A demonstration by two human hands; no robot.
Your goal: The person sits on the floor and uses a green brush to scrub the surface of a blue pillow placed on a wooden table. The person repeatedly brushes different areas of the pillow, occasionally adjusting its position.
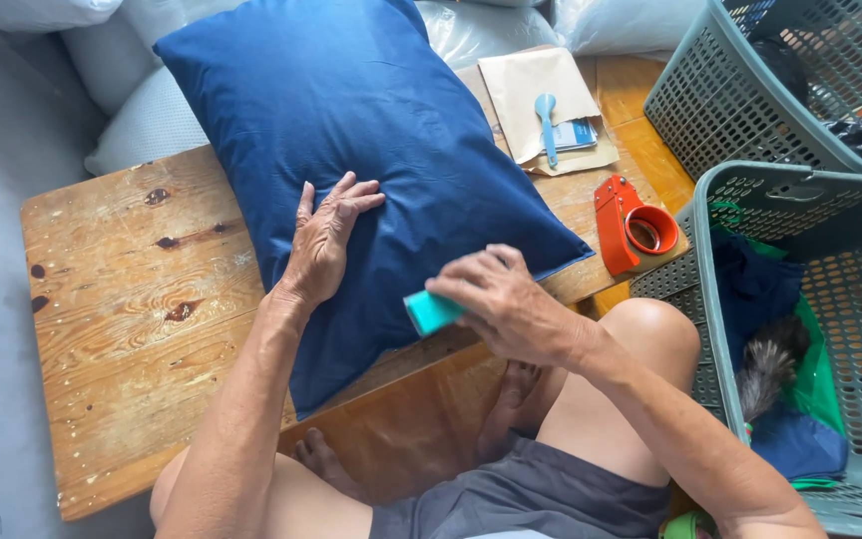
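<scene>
A dark blue pillow (371, 130) lies across a low wooden table (122, 299). My left hand (326, 240) rests flat on the pillow's near left part, fingers spread. My right hand (506, 304) hovers over the pillow's near edge and grips a small teal object (429, 311), whose shape is mostly hidden by my fingers. I sit with bare legs and grey shorts at the table's front.
An orange tape dispenser (633, 225) sits at the table's right edge. A tan envelope (546, 105) with a light blue spoon-like tool (547, 125) lies behind the pillow. Two grey plastic baskets (820, 250) stand at right, the nearer holding blue and green cloth. White bags lie behind.
</scene>
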